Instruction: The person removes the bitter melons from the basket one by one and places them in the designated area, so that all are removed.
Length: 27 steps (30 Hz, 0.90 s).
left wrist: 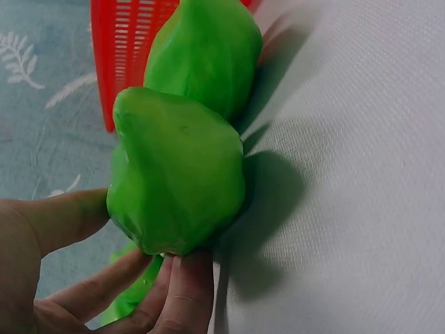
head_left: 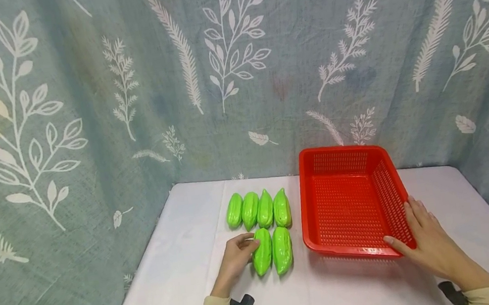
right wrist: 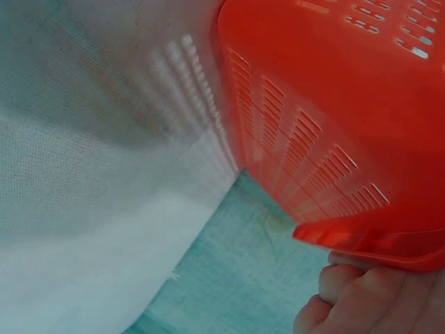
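Two glossy, ridged green model vegetables lie side by side in the near row on the table. My left hand pinches the left vegetable from its left side, thumb at the upper edge and fingertips low on the side, as the left wrist view shows. The right one lies just beside it. A red plastic basket stands to the right, with nothing in it. My right hand holds its near right corner, thumb on the front rim and fingers along the right rim; the right wrist view shows the fingers against the rim.
Several more green vegetables lie in a row behind the near pair. White cloth covers the table. A patterned blue-grey curtain hangs close behind the table and along both sides.
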Tool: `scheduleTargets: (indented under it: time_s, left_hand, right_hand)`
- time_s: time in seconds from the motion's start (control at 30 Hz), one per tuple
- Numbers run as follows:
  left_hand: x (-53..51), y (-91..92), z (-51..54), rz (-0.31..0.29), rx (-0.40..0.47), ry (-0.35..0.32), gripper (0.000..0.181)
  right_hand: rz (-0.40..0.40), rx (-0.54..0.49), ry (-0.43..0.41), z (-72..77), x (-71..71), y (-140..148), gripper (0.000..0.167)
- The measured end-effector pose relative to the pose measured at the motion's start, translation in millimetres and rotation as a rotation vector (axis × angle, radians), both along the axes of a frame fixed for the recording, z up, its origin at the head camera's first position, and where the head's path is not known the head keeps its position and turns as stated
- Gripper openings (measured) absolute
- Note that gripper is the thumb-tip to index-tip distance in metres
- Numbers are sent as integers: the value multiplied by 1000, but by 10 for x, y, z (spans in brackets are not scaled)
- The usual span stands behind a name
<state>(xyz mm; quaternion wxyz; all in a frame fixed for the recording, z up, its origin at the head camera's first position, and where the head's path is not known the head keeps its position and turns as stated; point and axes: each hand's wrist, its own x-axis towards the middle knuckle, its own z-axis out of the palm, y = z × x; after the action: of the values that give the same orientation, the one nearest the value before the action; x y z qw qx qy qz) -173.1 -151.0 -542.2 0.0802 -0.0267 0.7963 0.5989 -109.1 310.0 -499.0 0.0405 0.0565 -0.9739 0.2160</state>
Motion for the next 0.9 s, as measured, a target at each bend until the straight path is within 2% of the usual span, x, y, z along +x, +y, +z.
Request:
scheduleTargets:
  time_s: [0.27,0.57,0.7,0.9]
  left_hand:
    - [-21,17,-18,12,-52,16,46]
    - [-41,22,-39,33,-81,29,47]
    - [-37,26,-26,61,-140,47,47]
    - [-32,-14,19,151,-250,94,42]
  right_hand:
    - [14,-21,30,-24,9,12,110]
    - [9,-15,17,-13,-2,15,111]
    - [11,-19,22,-21,-5,5,111]
    - [14,-25,30,-28,8,6,111]
